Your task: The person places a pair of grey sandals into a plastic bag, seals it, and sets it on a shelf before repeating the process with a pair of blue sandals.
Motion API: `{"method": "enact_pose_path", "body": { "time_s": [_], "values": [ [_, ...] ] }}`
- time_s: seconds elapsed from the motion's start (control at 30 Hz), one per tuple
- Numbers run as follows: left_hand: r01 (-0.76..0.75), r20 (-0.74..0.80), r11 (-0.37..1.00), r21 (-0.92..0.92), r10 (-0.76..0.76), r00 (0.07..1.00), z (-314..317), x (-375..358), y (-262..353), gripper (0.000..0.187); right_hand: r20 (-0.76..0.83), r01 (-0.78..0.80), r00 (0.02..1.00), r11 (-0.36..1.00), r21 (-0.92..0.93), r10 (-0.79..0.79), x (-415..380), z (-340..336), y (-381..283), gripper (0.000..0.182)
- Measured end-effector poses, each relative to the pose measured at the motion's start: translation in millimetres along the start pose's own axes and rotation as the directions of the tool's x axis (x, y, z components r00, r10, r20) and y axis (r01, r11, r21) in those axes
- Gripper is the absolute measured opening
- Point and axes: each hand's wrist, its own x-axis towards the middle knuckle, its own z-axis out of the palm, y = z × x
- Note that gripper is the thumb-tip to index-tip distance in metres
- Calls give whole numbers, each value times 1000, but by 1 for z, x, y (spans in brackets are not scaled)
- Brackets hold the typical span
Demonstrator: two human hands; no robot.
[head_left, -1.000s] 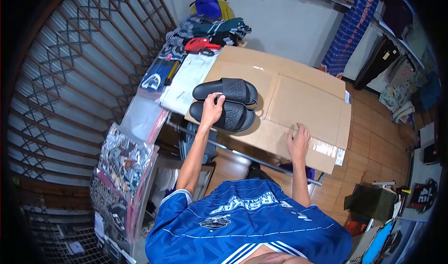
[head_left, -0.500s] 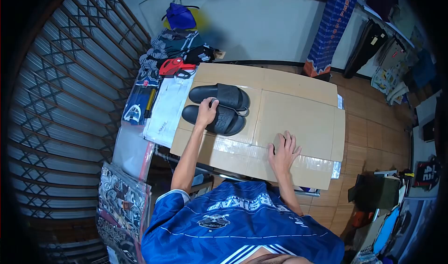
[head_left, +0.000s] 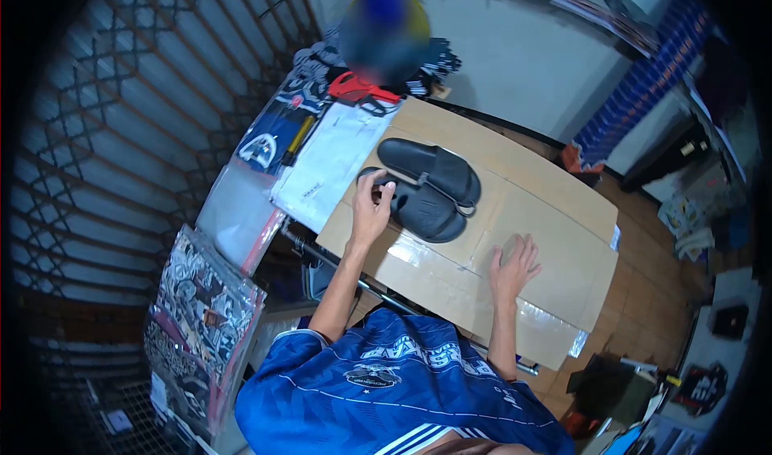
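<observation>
Two black slide sandals lie side by side on a flattened cardboard sheet [head_left: 555, 214]. My left hand [head_left: 370, 210] rests on the heel end of the nearer sandal [head_left: 422, 207], fingers curled over its edge. The farther sandal [head_left: 430, 169] touches it on the far side. My right hand [head_left: 513, 268] lies flat on the cardboard with its fingers spread and holds nothing. It is well to the right of the sandals.
Left of the cardboard lie white plastic-wrapped garments [head_left: 326, 161] and more packaged clothing [head_left: 269, 141]. A red tool [head_left: 358, 89] and folded clothes sit at the far end. A metal shutter [head_left: 121, 133] fills the left. Wooden floor and stacked goods are on the right.
The view has swung, so the cardboard now sits at an angle. My left hand stays on the nearer sandal's heel end. My right hand stays flat on the cardboard.
</observation>
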Motion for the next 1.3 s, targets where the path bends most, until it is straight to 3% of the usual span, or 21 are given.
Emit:
{"method": "enact_pose_path", "body": {
  "time_s": [0.13, 0.23, 0.27, 0.3, 0.4, 0.43, 0.53, 0.67, 0.83, 0.97, 1.3],
  "values": [
    [128, -227, 990, 61, -111, 968, -72, -10, -38, 29, -36, -4, 999, 998, -61, 2, 5, 12, -7, 64],
    [189, -369, 954, 233, -93, 925, -129, -16, -92, 27, -47, -22, 999, 996, -92, 18, 12, 22, -13, 65],
    [214, -397, 930, 300, -82, 914, -147, -19, -112, 26, -43, -29, 999, 994, -105, 25, 13, 24, -15, 65],
    [316, -422, 921, 230, -198, 885, -162, -22, -125, 27, -41, -40, 999, 992, -121, 35, 15, 26, -15, 66],
    [331, -512, 830, 448, -66, 857, -201, -29, -177, 29, -49, -36, 998, 970, -241, 25, 17, 35, -14, 67],
    [390, -551, 838, 382, -132, 824, -210, -30, -184, 34, -51, -34, 998, 967, -252, 22, 16, 37, -14, 67],
    [530, -590, 700, 479, -190, 784, -229, -34, -206, 37, -59, -39, 998, 961, -274, 23, 15, 40, -14, 68],
    [587, -634, 633, 506, -189, 750, -244, -41, -235, 39, -64, -47, 997, 961, -272, 31, 14, 38, -17, 68],
    [655, -692, 586, 476, -210, 691, -255, -49, -264, 23, -105, -49, 994, 967, -250, 23, 14, 38, -20, 64],
    [645, -690, 606, 466, -207, 693, -258, -51, -271, 12, -119, -59, 992, 968, -244, 31, 13, 38, -23, 64],
    [644, -748, 752, 140, -346, 567, -275, -45, -290, 18, -87, -82, 994, 969, -232, 63, 14, 32, -29, 64]
  ]
}}
